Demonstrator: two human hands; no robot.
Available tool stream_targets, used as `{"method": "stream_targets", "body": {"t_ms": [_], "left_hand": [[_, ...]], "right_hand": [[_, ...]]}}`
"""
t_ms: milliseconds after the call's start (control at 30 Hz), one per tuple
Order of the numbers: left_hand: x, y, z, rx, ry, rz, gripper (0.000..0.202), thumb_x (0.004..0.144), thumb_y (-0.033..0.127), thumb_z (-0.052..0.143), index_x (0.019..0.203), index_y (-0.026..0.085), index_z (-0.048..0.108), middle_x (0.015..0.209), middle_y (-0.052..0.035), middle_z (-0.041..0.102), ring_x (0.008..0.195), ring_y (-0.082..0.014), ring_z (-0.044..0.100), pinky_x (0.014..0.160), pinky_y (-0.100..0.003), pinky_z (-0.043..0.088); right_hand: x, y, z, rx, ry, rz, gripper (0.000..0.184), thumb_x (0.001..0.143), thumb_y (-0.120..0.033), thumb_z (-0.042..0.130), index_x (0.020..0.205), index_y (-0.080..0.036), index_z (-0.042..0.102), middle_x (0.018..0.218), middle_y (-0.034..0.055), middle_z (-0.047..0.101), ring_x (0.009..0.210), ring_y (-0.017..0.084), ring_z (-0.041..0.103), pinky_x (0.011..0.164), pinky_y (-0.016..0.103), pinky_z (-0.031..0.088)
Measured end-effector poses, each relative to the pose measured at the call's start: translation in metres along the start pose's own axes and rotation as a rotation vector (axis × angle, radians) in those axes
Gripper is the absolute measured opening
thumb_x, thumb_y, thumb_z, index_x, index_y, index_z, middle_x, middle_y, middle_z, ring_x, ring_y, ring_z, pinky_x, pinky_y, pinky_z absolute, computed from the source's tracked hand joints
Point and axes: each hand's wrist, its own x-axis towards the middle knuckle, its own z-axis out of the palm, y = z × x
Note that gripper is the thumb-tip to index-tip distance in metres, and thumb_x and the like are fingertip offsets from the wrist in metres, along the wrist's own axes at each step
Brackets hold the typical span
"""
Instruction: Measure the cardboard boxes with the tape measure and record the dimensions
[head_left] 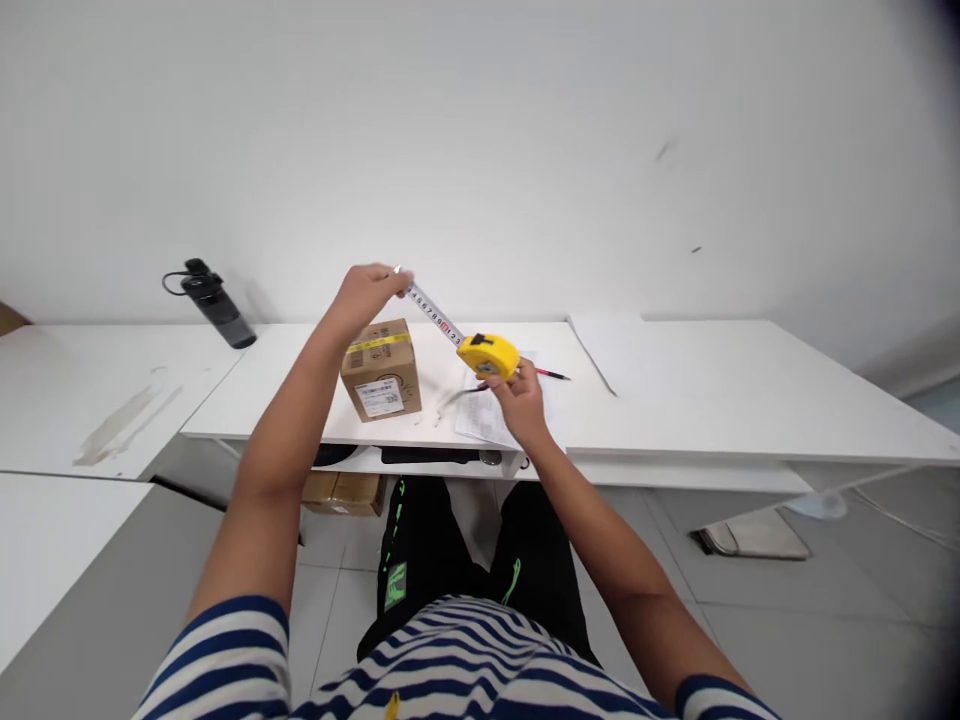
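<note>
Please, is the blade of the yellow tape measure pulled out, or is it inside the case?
Pulled out: the numbered blade spans from the yellow case, held by the right hand, to the left hand.

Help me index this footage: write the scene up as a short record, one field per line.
Left hand: pinching the blade near its free end
Right hand: gripping the yellow tape measure
Blade: drawn out between the hands
Cardboard box: on the white desk, labelled
Papers: on the desk, by the right hand
Dark bottle: at left
</note>
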Motion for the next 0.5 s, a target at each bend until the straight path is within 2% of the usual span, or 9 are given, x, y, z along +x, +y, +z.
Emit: {"method": "stream_targets", "body": {"t_ms": [100, 167, 233, 367, 433, 500], "left_hand": [[-0.017, -0.047, -0.039, 0.063, -0.033, -0.288, 0.043, 0.086, 0.053, 0.071, 0.059, 0.02, 0.062, 0.084, -0.0107, 0.075, 0.089, -0.0262, 0.066, 0.086, -0.039, 0.051], [-0.034, -0.071, -0.05, 0.109, -0.003, -0.4, 0.049, 0.089, 0.056, 0.066, 0.056, 0.021, 0.057, 0.088, -0.0136, 0.076, 0.092, -0.0292, 0.067, 0.088, -0.041, 0.05], [-0.048, -0.087, -0.052, 0.202, 0.027, -0.472, 0.052, 0.091, 0.058, 0.061, 0.055, 0.022, 0.055, 0.084, -0.0155, 0.074, 0.092, -0.0329, 0.068, 0.087, -0.044, 0.05], [-0.055, -0.1, -0.054, 0.463, 0.012, -0.537, 0.054, 0.091, 0.067, 0.056, 0.06, 0.023, 0.06, 0.067, -0.0167, 0.067, 0.085, -0.0404, 0.069, 0.081, -0.049, 0.05], [-0.051, -0.101, -0.059, 0.611, 0.015, -0.555, 0.055, 0.088, 0.071, 0.057, 0.064, 0.022, 0.062, 0.07, -0.0183, 0.069, 0.089, -0.0438, 0.07, 0.082, -0.051, 0.05], [-0.047, -0.104, -0.066, 0.723, 0.001, -0.585, 0.054, 0.086, 0.073, 0.059, 0.07, 0.021, 0.064, 0.081, -0.0201, 0.073, 0.097, -0.0459, 0.07, 0.085, -0.052, 0.049]], "right_hand": [[0.041, -0.007, 0.014, -0.014, -0.058, -0.002, 0.067, 0.084, -0.071, 0.072, 0.132, -0.026, 0.059, 0.097, 0.0054, 0.075, 0.087, 0.021, 0.07, 0.08, 0.039, 0.059], [0.07, -0.008, 0.026, -0.053, -0.129, 0.009, 0.072, 0.082, -0.072, 0.072, 0.136, -0.026, 0.062, 0.099, 0.0055, 0.075, 0.089, 0.021, 0.069, 0.079, 0.036, 0.057], [0.095, -0.004, 0.039, -0.095, -0.204, 0.047, 0.076, 0.081, -0.074, 0.072, 0.139, -0.025, 0.065, 0.099, 0.0052, 0.074, 0.087, 0.02, 0.068, 0.075, 0.034, 0.055], [0.114, 0.012, 0.059, -0.147, -0.291, 0.102, 0.078, 0.081, -0.076, 0.07, 0.139, -0.025, 0.069, 0.095, 0.0038, 0.071, 0.074, 0.016, 0.058, 0.064, 0.029, 0.049], [0.112, 0.019, 0.063, -0.135, -0.293, 0.117, 0.077, 0.081, -0.077, 0.069, 0.14, -0.026, 0.069, 0.087, 0.0015, 0.066, 0.067, 0.014, 0.05, 0.062, 0.028, 0.046], [0.107, 0.024, 0.062, -0.116, -0.278, 0.134, 0.077, 0.082, -0.077, 0.067, 0.141, -0.027, 0.068, 0.082, -0.0004, 0.061, 0.063, 0.012, 0.044, 0.06, 0.028, 0.044]]}}
